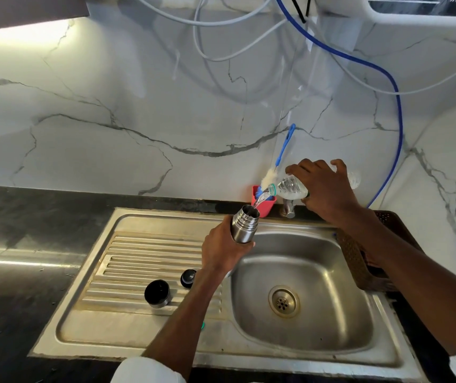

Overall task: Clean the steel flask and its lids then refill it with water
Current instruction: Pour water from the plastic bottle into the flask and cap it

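The open-mouthed cylindrical steel flask (244, 226), held tilted above the steel sink basin (301, 297) in the closed grip of the left hand (222, 251), takes water from a clear plastic bottle (290, 186) clasped by the right hand (323, 189), while two black lids (157, 293) stand on the ribbed steel drainboard (127, 261).

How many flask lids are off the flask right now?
2. The cup lid and the smaller stopper both sit on the sink's drainboard, left of the left forearm. No others visible.
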